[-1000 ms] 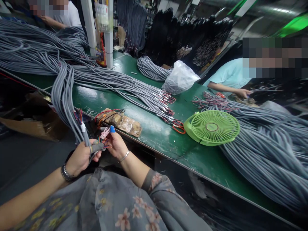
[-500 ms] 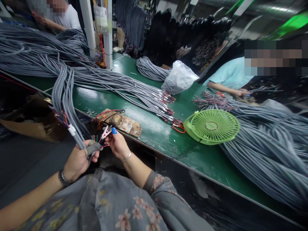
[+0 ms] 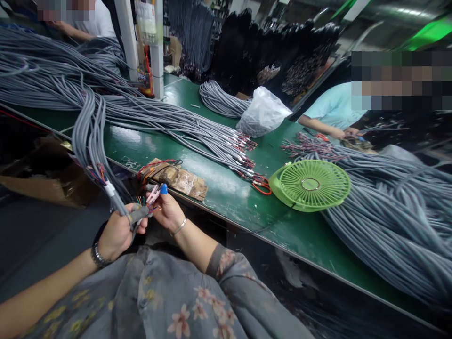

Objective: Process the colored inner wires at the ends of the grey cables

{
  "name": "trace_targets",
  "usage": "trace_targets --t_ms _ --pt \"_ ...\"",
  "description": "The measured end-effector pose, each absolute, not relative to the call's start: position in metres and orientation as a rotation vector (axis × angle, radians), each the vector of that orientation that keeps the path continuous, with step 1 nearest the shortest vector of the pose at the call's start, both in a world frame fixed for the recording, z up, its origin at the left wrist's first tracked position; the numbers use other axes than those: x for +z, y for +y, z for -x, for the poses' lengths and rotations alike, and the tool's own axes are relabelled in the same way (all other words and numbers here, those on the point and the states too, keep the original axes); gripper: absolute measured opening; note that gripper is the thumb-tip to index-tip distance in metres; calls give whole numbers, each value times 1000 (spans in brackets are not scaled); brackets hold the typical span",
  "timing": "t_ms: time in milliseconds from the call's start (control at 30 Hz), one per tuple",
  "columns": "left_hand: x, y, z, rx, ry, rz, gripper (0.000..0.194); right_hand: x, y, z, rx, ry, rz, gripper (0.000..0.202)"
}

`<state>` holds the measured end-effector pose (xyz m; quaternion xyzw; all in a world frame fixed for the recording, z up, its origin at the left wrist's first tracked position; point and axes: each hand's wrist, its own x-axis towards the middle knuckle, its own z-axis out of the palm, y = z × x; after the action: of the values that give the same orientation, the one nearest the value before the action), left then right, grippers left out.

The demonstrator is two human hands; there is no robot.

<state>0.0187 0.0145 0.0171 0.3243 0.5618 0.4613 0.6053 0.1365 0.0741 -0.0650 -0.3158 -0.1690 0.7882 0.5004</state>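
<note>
My left hand (image 3: 117, 231) is closed round grey cables (image 3: 119, 205), its thumb in a grey finger cover. Thin coloured wires (image 3: 141, 201) fan out of the cable end just past that thumb. Right beside them, my right hand (image 3: 170, 213) pinches a small pale pink clip-like tool (image 3: 153, 194), its tip among the wires. One digit of this hand wears a blue cover (image 3: 164, 189). A white band (image 3: 110, 189) wraps another cable end above my left hand. The exact contact between tool and wires is too small to make out.
A wooden block (image 3: 183, 181) with red and black leads lies at the green table's (image 3: 226, 200) near edge. Grey cable bundles (image 3: 169, 120) cover the left and right. A green fan (image 3: 310, 185) and a plastic bag (image 3: 264, 113) stand between. Two people work across the table.
My right hand has shifted slightly left, nearer my left hand, with the pink tool in it. My left hand has moved a little to the right, still round the cables.
</note>
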Motion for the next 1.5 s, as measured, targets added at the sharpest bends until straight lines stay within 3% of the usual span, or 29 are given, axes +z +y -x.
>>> trace_targets --t_ms 300,567,867,1067,1300,1500 --pt "19 5 -16 1058 1288 -765 36 -54 65 -147 1954 -434 744 61" --pt "19 0 -14 1155 1279 -713 36 -51 59 -151 1878 -474 754 37" --pt "23 6 -22 1194 1308 -678 33 -62 59 -144 1445 -700 982 66" --pt "16 7 -20 1163 1297 -728 38 -53 65 -141 1807 -577 851 62" --pt "9 7 -17 1143 1312 -761 38 -46 68 -135 1789 -390 832 54" --pt "8 0 -11 1156 1313 -768 38 -48 58 -146 1916 -535 848 68"
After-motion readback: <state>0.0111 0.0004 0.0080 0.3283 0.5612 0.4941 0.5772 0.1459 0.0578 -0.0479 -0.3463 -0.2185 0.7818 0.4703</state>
